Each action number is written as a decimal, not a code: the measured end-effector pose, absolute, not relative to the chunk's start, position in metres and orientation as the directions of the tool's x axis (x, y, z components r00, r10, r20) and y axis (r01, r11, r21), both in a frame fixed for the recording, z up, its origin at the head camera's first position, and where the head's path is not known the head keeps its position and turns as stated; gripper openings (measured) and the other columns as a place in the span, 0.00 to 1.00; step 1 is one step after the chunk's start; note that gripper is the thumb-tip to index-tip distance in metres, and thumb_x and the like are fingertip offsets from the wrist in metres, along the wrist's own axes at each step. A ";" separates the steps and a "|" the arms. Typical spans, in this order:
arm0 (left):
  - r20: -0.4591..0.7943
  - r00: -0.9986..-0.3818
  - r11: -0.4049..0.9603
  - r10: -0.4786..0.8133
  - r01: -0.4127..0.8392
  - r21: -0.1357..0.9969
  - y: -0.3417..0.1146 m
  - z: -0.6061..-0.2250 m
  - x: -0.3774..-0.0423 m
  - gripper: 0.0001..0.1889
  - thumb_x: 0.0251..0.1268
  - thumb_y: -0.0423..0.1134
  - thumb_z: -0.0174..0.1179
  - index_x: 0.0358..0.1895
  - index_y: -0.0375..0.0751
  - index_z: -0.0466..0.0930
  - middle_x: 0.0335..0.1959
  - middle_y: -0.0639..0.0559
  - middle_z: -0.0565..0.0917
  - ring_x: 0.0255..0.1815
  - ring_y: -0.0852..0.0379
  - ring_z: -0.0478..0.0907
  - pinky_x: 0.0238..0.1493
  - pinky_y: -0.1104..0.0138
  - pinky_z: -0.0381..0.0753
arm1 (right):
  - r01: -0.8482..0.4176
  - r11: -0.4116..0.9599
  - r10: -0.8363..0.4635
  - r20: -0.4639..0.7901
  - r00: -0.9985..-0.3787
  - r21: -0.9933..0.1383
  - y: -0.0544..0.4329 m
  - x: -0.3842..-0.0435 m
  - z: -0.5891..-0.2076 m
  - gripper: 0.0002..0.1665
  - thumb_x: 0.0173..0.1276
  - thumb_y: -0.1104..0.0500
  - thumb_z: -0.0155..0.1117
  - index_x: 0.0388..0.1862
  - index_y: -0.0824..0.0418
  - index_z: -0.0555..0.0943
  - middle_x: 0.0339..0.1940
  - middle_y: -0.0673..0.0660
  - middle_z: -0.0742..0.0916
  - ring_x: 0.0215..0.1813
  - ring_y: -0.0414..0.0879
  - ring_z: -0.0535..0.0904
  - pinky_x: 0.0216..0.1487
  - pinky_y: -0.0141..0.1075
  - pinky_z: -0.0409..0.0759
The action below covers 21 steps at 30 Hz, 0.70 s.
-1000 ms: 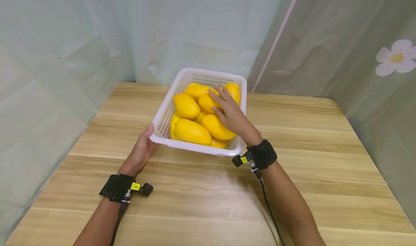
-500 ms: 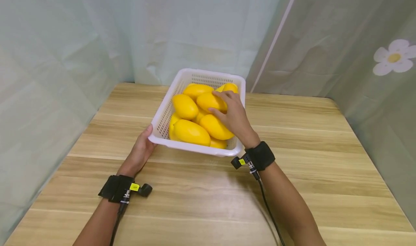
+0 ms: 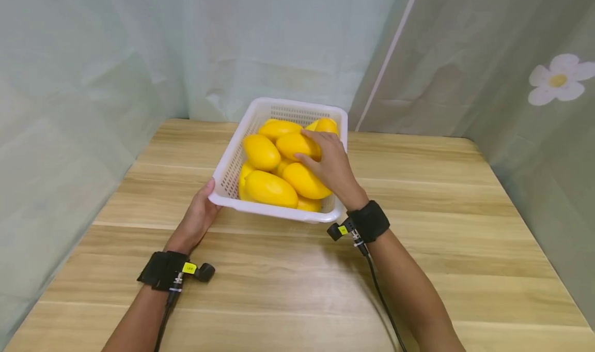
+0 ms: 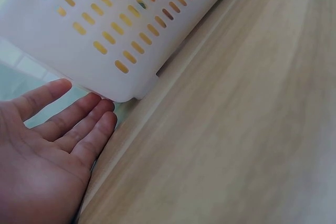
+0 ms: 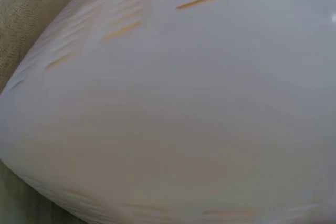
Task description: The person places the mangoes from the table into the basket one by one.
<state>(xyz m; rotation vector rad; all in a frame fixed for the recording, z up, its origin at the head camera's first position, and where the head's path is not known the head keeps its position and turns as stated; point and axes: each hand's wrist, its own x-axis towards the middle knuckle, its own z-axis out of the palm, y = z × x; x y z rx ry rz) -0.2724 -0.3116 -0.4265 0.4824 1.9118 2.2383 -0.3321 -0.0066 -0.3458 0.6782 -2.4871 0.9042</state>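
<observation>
A white slotted plastic basket (image 3: 279,212) sits on the table in the head view, filled with several smooth yellow mangoes. My left hand (image 3: 197,217) is at its near left corner. In the left wrist view, the left hand's fingers (image 4: 86,124) reach out fairly straight and touch the basket's outer side (image 4: 52,45). Over the right side of the basket, my right hand (image 3: 337,168) curls thumb and fingers around one mango (image 3: 293,145) on top of the pile. Its far fingertips are partly hidden. Only the basket's blurred wall (image 5: 184,103) fills most of the right wrist view.
More mangoes (image 3: 269,189) lie around the gripped one, close together. The wooden table (image 3: 279,285) extends on all visible sides of the basket. Pale curtains (image 3: 279,42) hang behind and beside it. A cable (image 3: 381,295) trails from the right wrist camera.
The right hand has gone from spread fingers over the mangoes to curling around the top one. The left hand stays at the basket corner; the whole head view has shifted slightly.
</observation>
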 end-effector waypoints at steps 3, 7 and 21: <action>0.140 -0.937 -0.155 0.321 0.094 0.983 -0.313 -0.424 -0.271 0.28 0.71 0.55 0.28 0.71 0.51 0.47 0.70 0.50 0.49 0.67 0.51 0.48 0.63 0.57 0.45 | -0.565 0.678 -0.300 0.526 -0.796 -0.470 -0.008 -0.332 -0.343 0.34 0.56 0.47 0.66 0.60 0.56 0.72 0.54 0.50 0.78 0.56 0.46 0.65 0.55 0.38 0.58; 0.138 -0.937 -0.141 0.320 0.097 0.985 -0.315 -0.422 -0.269 0.28 0.71 0.56 0.29 0.71 0.52 0.48 0.70 0.51 0.49 0.67 0.52 0.48 0.63 0.57 0.44 | -0.560 0.683 -0.296 0.524 -0.799 -0.469 -0.011 -0.332 -0.340 0.34 0.55 0.47 0.66 0.60 0.55 0.72 0.53 0.50 0.78 0.56 0.47 0.65 0.56 0.38 0.57; 0.159 -0.918 -0.069 0.363 0.143 0.987 -0.314 -0.416 -0.261 0.26 0.71 0.53 0.30 0.71 0.57 0.45 0.70 0.53 0.46 0.67 0.51 0.46 0.62 0.51 0.40 | -0.560 0.670 -0.323 0.488 -0.811 -0.487 -0.004 -0.337 -0.340 0.34 0.55 0.43 0.65 0.60 0.53 0.72 0.56 0.48 0.76 0.60 0.45 0.62 0.58 0.40 0.54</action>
